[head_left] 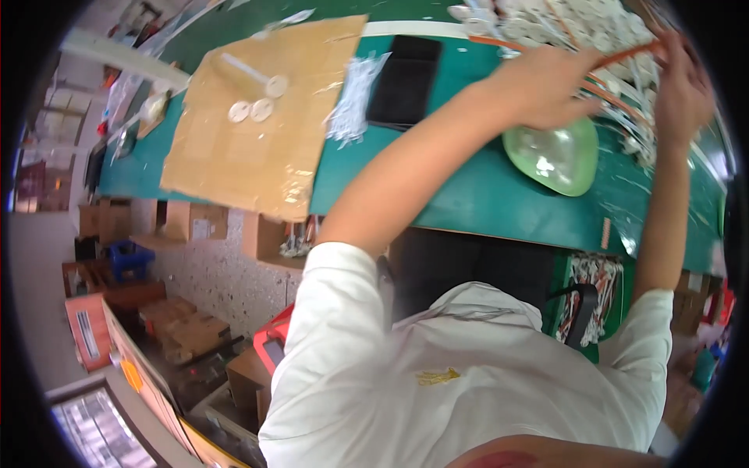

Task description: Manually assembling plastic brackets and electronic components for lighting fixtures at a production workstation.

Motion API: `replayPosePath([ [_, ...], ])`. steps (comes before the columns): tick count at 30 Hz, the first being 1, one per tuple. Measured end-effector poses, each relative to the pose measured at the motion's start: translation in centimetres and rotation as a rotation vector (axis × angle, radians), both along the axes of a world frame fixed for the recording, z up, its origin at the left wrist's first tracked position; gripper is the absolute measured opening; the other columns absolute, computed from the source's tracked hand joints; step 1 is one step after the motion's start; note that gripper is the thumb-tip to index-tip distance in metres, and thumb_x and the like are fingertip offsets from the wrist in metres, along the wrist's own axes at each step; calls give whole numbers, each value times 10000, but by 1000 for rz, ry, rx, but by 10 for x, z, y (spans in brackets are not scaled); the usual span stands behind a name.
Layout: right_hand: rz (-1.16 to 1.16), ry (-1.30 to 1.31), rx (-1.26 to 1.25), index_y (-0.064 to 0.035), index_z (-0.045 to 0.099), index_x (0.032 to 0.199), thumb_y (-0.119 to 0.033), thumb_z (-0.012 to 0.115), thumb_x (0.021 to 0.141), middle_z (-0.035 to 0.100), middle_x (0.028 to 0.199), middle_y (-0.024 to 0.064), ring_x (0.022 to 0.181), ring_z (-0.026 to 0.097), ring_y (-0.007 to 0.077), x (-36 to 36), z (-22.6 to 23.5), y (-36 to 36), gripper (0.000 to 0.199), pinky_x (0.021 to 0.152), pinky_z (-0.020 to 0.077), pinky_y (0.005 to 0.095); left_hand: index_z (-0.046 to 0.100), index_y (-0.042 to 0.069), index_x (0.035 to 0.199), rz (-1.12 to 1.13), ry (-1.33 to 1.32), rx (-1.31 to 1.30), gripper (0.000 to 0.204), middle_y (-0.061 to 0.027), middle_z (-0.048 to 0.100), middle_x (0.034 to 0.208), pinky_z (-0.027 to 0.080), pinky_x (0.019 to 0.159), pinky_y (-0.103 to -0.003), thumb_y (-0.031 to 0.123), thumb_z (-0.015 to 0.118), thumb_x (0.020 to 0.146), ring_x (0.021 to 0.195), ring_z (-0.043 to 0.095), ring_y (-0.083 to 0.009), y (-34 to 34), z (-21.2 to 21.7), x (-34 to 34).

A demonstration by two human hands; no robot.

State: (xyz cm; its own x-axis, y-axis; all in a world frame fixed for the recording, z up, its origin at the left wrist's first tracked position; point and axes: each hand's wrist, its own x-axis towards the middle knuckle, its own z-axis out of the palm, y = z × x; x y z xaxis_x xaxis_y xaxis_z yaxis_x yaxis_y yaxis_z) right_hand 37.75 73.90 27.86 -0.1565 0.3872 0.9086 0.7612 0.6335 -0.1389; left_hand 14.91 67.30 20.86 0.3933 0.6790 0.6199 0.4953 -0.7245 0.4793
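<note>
At the far right of the green bench, my left hand (546,86) reaches over a pile of white round-ended parts (546,23). An orange-brown strip (628,54) stretches between it and my right hand (683,97). The strip's near end meets the closed fingers of my left hand. Its other end runs to the raised fingertips of my right hand, which are closed on it. More orange and white strips (636,117) lie loose beneath. Just below my left hand sits a green oval bowl (573,179), shiny inside; its contents are hard to make out.
On the left, a cardboard sheet (226,164) carries several white discs (261,109), one with a white stem. Beside it lie a bundle of thin white strips (359,97) and a black flat case (406,78). Cardboard boxes (195,222) and a blue stool (129,261) stand below.
</note>
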Motion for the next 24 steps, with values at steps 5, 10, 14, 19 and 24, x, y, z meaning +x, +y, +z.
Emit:
replayPosePath([
  [5,805,742,-195,-24,589,1200,-61,684,884,664,1046,101,903,665,182,-93,-19,-36,332,818,530,311,477,82,1179,-17,-864,-577,260,-55,598,757,453,620,-298,296,466,1032,703,571,-148,-12,-1,-19],
  [10,756,-64,28,-53,735,978,1,806,670,689,940,76,809,644,219,-72,-57,-67,321,652,527,306,462,94,1247,-491,-1189,-871,301,-108,620,989,472,744,-327,321,413,1055,822,565,-187,-36,3,-6],
  [14,804,120,-84,-14,737,905,45,791,682,687,829,92,735,642,219,-66,-71,-59,237,621,511,302,393,78,1412,-490,-1170,-944,428,-108,578,1203,471,889,-335,321,398,1059,1028,582,-195,-47,-4,-10],
  [19,770,156,-75,-7,731,886,50,775,706,692,847,89,763,649,232,-61,-75,-64,194,637,521,301,555,-2,1309,-250,-908,-851,342,-87,617,1189,499,871,-323,163,541,1010,1029,602,-155,-42,-16,-20],
  [24,740,200,-176,-14,732,912,69,749,710,707,871,83,813,664,248,-65,-68,-81,219,694,538,300,589,-1,1276,-346,-901,-816,315,-101,644,1186,500,935,-333,133,563,992,1078,611,-166,-48,-17,-19],
])
